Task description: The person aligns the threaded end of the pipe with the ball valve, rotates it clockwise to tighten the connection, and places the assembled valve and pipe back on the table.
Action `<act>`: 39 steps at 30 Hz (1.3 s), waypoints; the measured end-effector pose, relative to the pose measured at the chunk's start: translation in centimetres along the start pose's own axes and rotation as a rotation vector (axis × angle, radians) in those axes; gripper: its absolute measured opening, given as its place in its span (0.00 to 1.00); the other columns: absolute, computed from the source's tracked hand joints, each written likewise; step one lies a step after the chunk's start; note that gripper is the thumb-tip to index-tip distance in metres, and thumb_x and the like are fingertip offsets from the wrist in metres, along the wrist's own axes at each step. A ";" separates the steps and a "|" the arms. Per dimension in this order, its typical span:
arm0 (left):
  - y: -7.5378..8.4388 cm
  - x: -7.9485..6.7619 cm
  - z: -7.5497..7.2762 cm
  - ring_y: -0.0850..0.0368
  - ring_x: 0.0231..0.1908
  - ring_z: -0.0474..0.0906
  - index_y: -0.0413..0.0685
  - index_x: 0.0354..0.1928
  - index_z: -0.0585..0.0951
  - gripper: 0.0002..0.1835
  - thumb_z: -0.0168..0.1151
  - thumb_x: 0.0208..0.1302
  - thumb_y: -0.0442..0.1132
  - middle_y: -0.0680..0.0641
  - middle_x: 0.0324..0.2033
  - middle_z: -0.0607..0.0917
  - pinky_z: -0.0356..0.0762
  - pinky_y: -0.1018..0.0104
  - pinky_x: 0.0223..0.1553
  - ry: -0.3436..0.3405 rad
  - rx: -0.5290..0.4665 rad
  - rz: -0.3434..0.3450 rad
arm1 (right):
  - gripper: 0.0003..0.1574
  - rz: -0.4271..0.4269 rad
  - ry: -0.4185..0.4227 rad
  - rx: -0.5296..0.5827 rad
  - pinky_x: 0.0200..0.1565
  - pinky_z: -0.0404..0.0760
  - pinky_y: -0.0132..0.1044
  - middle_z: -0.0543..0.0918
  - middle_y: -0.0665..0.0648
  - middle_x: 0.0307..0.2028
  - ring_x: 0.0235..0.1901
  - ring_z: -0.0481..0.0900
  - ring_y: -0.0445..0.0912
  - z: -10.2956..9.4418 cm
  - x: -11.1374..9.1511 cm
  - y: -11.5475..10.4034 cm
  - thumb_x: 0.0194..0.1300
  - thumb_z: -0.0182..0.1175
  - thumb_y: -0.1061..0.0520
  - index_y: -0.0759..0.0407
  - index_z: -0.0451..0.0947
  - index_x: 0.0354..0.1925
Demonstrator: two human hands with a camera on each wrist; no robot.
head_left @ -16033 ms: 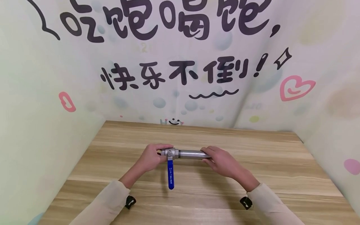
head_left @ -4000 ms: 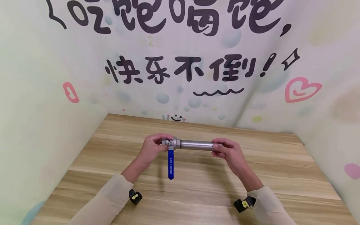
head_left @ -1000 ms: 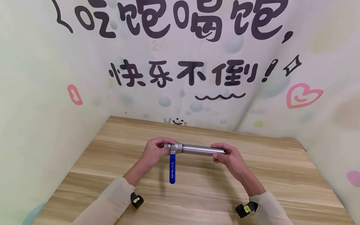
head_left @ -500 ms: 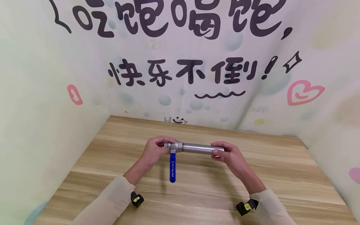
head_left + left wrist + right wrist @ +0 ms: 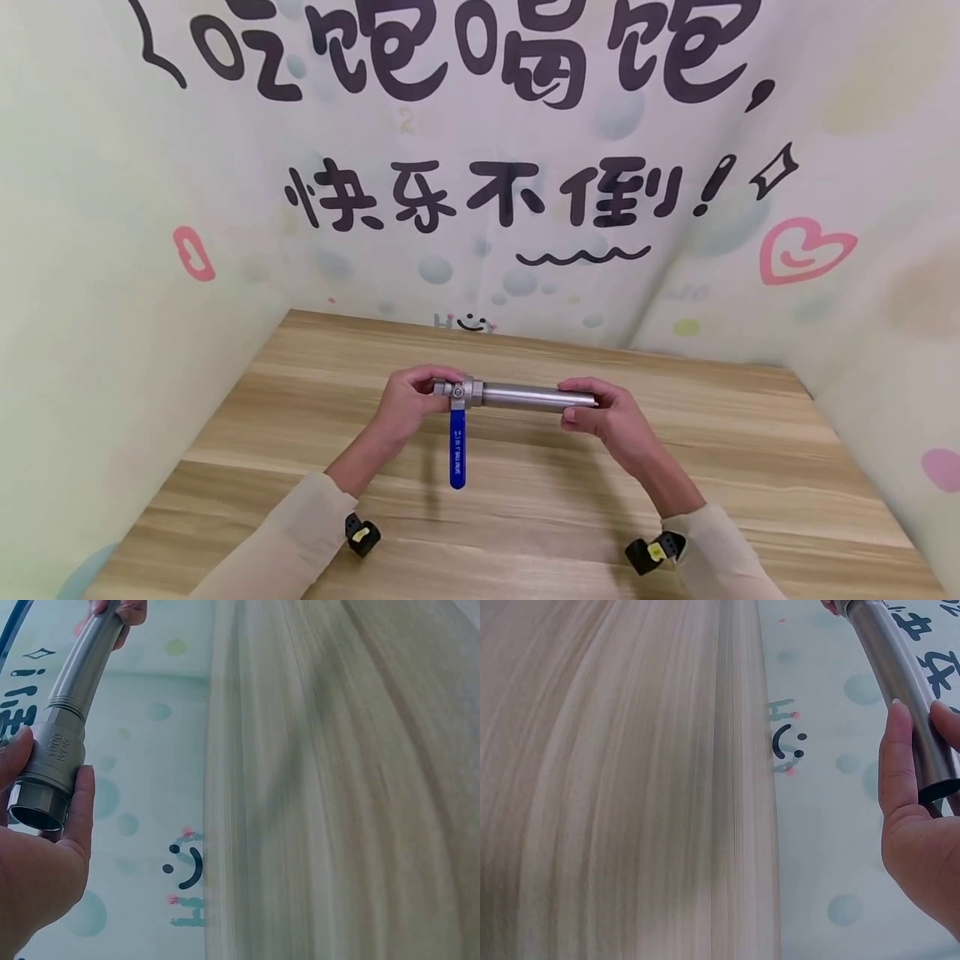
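Note:
A steel ball valve (image 5: 467, 391) with a blue lever (image 5: 457, 450) is joined to a smooth steel pipe (image 5: 525, 397), and the assembly lies level above the table. My left hand (image 5: 405, 408) grips the valve's left end, thumb in front and fingers behind. In the left wrist view, the open hex end of the valve (image 5: 58, 757) faces the palm. Around the pipe's far end curl the thumb and fingers of my right hand (image 5: 618, 421). The right wrist view shows the open mouth of the pipe (image 5: 907, 690) beside the palm. The lever points toward me.
Below the hands is a wood-grain table (image 5: 495, 533). A printed white backdrop (image 5: 480, 283) with black lettering and hearts rises behind the table's back edge, and pale walls stand on both sides. A black camera (image 5: 363, 535) sits on each wrist.
Since the oldest frame, my right hand has shifted outward to the pipe's end. Over the last second its thumb has moved up onto the pipe, then back lower. The left hand keeps its grip.

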State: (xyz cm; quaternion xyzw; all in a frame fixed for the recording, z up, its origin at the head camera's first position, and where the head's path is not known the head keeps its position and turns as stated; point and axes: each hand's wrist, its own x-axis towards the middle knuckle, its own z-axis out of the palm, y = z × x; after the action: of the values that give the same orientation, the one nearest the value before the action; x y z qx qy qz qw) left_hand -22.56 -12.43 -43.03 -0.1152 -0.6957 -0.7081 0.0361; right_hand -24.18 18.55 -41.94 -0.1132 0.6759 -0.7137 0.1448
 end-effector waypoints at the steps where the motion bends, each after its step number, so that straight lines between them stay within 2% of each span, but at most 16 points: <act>1: 0.0 0.0 0.0 0.58 0.40 0.79 0.32 0.42 0.84 0.15 0.65 0.50 0.19 0.39 0.47 0.85 0.80 0.69 0.38 -0.002 0.000 0.001 | 0.26 0.001 0.000 0.006 0.44 0.84 0.40 0.76 0.61 0.44 0.37 0.83 0.47 0.0 0.0 0.0 0.59 0.63 0.70 0.74 0.72 0.55; 9: -0.1 0.1 0.1 0.57 0.41 0.80 0.33 0.42 0.84 0.14 0.65 0.50 0.20 0.39 0.48 0.85 0.80 0.68 0.39 -0.013 0.007 0.001 | 0.23 -0.034 -0.002 0.008 0.43 0.84 0.41 0.78 0.59 0.40 0.34 0.84 0.45 -0.2 -0.1 0.3 0.62 0.61 0.68 0.74 0.72 0.55; 15: 0.0 0.1 0.2 0.57 0.41 0.80 0.33 0.41 0.84 0.14 0.66 0.50 0.20 0.38 0.48 0.85 0.79 0.69 0.39 -0.009 0.002 0.005 | 0.26 -0.034 -0.002 0.007 0.44 0.84 0.40 0.79 0.58 0.41 0.34 0.84 0.45 -0.2 -0.2 0.0 0.62 0.61 0.68 0.78 0.68 0.56; 25: -0.1 -0.4 0.2 0.48 0.43 0.78 0.33 0.41 0.84 0.15 0.64 0.50 0.18 0.40 0.47 0.85 0.80 0.68 0.38 0.003 -0.002 -0.029 | 0.25 -0.019 0.005 -0.029 0.43 0.84 0.38 0.78 0.58 0.42 0.38 0.82 0.45 0.3 -0.4 0.1 0.55 0.65 0.71 0.70 0.75 0.53; 33: 0.1 -0.1 -0.1 0.55 0.41 0.79 0.34 0.42 0.84 0.15 0.64 0.50 0.19 0.39 0.47 0.86 0.80 0.67 0.39 0.005 0.004 -0.015 | 0.27 -0.020 -0.005 -0.030 0.45 0.83 0.40 0.78 0.60 0.43 0.38 0.84 0.47 0.3 0.0 -0.2 0.58 0.62 0.71 0.76 0.70 0.56; 39: 0.2 0.0 -0.1 0.55 0.43 0.80 0.33 0.42 0.84 0.16 0.64 0.49 0.18 0.39 0.48 0.85 0.80 0.67 0.40 -0.003 0.000 -0.005 | 0.25 -0.024 -0.009 -0.033 0.46 0.83 0.39 0.78 0.61 0.46 0.40 0.86 0.48 0.2 -0.1 -0.3 0.58 0.63 0.71 0.74 0.72 0.55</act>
State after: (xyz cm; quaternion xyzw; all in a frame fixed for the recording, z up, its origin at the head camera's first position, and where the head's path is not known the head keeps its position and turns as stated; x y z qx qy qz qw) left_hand -22.55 -12.49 -42.84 -0.1147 -0.6961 -0.7080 0.0332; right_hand -23.99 18.43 -41.61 -0.1271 0.6855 -0.7037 0.1373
